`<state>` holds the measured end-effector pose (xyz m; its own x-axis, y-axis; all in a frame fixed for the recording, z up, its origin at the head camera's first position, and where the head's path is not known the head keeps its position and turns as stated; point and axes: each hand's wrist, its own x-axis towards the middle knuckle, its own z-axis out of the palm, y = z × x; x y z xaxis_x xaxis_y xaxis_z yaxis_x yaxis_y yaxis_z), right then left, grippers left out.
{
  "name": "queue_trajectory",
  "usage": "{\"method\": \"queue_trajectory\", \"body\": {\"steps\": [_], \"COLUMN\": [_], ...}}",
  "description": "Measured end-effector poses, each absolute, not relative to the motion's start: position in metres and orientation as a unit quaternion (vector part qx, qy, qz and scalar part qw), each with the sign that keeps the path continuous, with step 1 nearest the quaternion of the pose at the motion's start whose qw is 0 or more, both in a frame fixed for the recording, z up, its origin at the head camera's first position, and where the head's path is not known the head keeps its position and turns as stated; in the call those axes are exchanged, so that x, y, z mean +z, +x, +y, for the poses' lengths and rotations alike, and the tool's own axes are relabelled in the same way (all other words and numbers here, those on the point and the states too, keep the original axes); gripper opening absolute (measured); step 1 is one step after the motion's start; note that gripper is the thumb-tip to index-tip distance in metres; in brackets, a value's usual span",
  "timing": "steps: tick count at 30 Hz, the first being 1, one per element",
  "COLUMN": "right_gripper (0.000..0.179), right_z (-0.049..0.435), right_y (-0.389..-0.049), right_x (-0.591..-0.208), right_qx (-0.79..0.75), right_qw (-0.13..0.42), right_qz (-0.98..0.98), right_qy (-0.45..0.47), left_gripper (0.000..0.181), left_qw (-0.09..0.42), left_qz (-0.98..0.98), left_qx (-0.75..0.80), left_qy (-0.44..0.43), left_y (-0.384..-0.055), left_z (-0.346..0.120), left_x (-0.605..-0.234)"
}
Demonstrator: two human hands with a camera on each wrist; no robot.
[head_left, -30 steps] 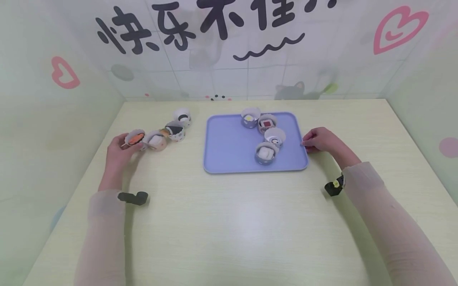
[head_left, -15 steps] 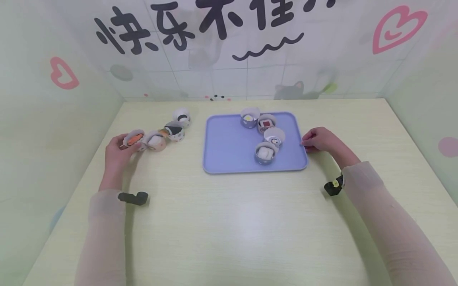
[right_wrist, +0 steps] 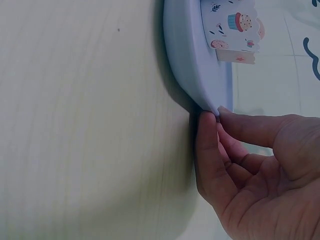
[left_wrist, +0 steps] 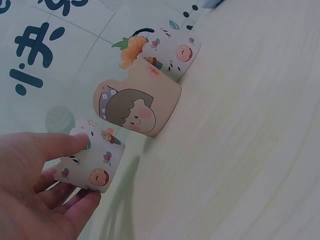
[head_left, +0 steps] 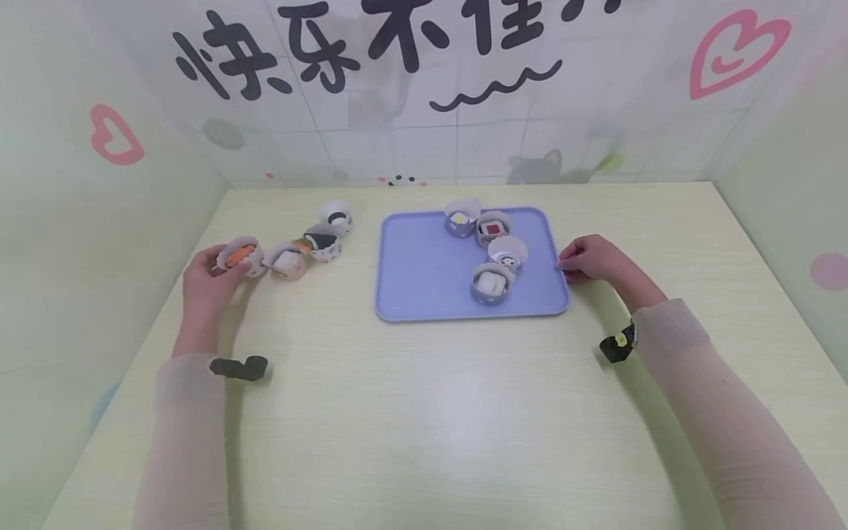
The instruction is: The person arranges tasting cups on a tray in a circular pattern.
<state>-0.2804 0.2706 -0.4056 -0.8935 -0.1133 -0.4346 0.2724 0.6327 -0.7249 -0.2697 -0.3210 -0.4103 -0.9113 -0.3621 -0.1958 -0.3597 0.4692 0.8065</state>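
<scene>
My left hand [head_left: 207, 283] grips a paper baking cup [left_wrist: 102, 157] at the far left, thumb on one side and fingers on the other. The cup has a scalloped rim, a doughnut print and something orange with dark edges inside. Just right of it stands a peach baking cup [left_wrist: 135, 105] printed with a cartoon face, a pale item inside. My right hand [head_left: 596, 259] pinches the right rim of a blue tray [head_left: 424, 265] between thumb and index finger; the right wrist view shows the fingertips [right_wrist: 207, 117] at the edge.
Behind the peach cup stand a baking cup with a dark wedge [head_left: 323, 243] and a white cup [head_left: 336, 218]. Several filled baking cups stand on the tray's right half, the nearest a grey-blue cup [head_left: 491, 294]. Printed walls [head_left: 397, 154] bound the table [head_left: 424, 412].
My left hand has moved a little left with its baking cup, widening the distance from the peach cup. The right hand and tray have stayed put.
</scene>
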Motion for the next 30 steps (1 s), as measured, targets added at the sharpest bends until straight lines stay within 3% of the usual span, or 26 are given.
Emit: {"method": "queue_trajectory", "body": {"steps": [30], "right_gripper": [0.025], "right_z": [0.270], "right_y": [-0.280], "right_x": [-0.404], "right_qx": [-0.427], "right_qw": [0.228], "right_qz": [0.874], "right_qy": [0.046], "left_gripper": [0.067], "left_qw": [0.047], "left_qz": [-0.847], "left_qx": [-0.500], "left_qy": [0.173], "left_y": [-0.266], "left_z": [-0.293], "left_x": [-0.373]}}
